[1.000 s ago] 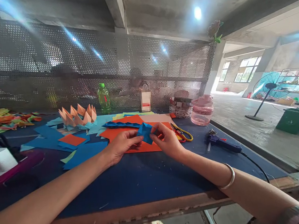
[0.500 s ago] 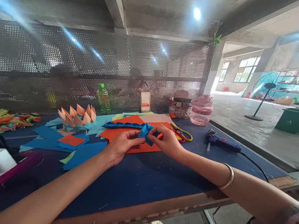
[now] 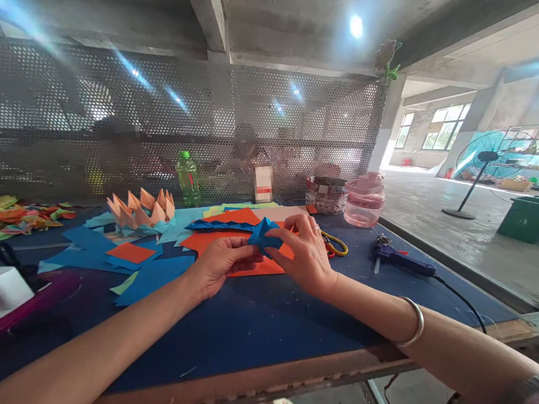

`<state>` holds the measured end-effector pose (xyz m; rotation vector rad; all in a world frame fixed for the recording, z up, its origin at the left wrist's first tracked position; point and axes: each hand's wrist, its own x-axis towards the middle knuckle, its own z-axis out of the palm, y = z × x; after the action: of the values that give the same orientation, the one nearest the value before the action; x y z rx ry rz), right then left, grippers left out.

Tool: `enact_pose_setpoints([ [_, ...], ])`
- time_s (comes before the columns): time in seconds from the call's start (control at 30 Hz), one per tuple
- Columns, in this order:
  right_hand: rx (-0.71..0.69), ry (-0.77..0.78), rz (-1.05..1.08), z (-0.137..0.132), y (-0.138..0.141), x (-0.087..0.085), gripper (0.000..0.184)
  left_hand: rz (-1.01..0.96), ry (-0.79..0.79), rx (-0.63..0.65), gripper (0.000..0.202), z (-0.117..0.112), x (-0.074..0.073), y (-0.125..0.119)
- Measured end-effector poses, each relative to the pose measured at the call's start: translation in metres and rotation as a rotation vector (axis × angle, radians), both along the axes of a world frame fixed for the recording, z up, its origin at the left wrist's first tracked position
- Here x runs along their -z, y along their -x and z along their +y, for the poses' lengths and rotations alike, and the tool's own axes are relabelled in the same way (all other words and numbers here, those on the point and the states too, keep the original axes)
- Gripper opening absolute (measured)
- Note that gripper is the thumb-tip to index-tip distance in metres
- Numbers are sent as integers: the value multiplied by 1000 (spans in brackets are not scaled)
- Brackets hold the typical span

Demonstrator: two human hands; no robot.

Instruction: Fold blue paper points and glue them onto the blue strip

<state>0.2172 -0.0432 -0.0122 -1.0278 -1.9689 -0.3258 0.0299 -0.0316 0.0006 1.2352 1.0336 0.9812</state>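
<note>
A small folded blue paper piece (image 3: 265,234), peaked in the middle, is held up between my two hands over orange paper sheets (image 3: 202,243). My left hand (image 3: 219,264) pinches its left side between thumb and fingers. From the right, my right hand (image 3: 308,254) grips it with thumb and forefinger, the other fingers curled above. Just behind it lies a row of folded blue paper (image 3: 222,225). Scissors with yellow handles (image 3: 335,244) are partly hidden beyond my right hand.
Blue sheets (image 3: 158,281) and a peach folded-paper crown (image 3: 142,210) lie to the left. A green bottle (image 3: 188,177), a woven basket (image 3: 325,194) and a pink plastic jar (image 3: 365,203) stand behind. A corded glue gun (image 3: 401,259) rests at right, near the table edge.
My right hand has shifted its hold on the blue paper piece, its fingers lifting and opening more. The piece has turned slightly; my left hand stays nearly in place.
</note>
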Motion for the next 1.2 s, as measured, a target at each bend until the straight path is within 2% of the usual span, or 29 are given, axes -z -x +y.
enact_pose_setpoints([
  [0.1, 13, 44, -81, -1, 1, 1, 22, -5, -8, -3, 24, 1, 2, 0],
  [0.3, -27, 154, 19, 5, 2, 4, 16, -4, -8, 20, 24, -2, 0, -1],
  [0.53, -114, 176, 67, 3, 3, 4, 2, 1, 10, 22, 27, -2, -1, -2],
  [0.7, -143, 166, 85, 4, 2, 3, 5, -46, 51, 73, 24, 1, 3, 0],
  [0.93, -162, 163, 80, 3, 1, 3, 15, -76, 46, 86, 17, -1, 1, 1],
  [1.2, -227, 117, 88, 5, 0, 4, 17, -83, 39, 84, 16, -2, -1, -1],
])
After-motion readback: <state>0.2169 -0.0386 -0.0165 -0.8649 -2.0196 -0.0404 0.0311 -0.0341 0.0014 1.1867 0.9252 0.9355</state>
